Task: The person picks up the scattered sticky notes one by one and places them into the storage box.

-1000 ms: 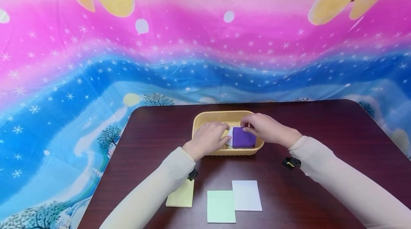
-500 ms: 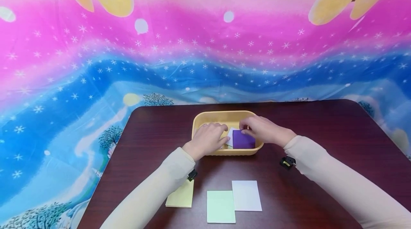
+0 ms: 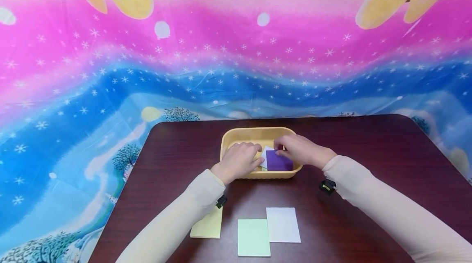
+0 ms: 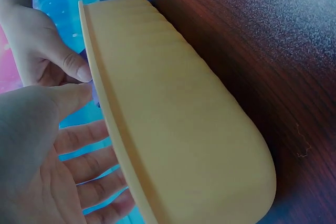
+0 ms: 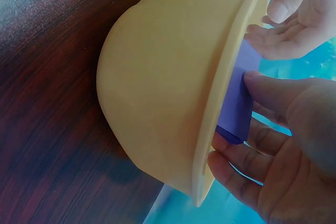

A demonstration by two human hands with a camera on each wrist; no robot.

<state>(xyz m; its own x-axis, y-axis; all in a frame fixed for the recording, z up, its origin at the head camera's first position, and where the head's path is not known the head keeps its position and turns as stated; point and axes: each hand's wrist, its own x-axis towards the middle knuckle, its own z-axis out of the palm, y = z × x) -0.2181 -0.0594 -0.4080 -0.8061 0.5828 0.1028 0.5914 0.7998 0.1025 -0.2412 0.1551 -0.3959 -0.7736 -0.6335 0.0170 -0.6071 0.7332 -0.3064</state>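
In the head view my right hand (image 3: 299,149) pinches a purple square pad of paper (image 3: 279,161) inside the yellow plastic basket (image 3: 236,175). The right wrist view has the thumb on the face of the purple pad (image 5: 237,98) and fingers behind it, at the basket rim. My left hand (image 3: 239,159) reaches over the basket's near left rim, its fingers spread and loosely bent with nothing seen between them. Its thumb is close to a white sheet (image 3: 264,159) lying partly under the purple pad. The left part of the basket's inside is hidden by the left hand.
On the dark wooden table (image 3: 177,152), nearer to me, lie a pale yellow pad (image 3: 207,226), a light green pad (image 3: 254,237) and a white pad (image 3: 283,224). My left sleeve partly covers the yellow one. A patterned cloth (image 3: 236,58) hangs behind the table.
My right hand and the purple pad have moved slightly down and to the left within the basket, showing more of the white sheet. The left hand has stayed nearly still.
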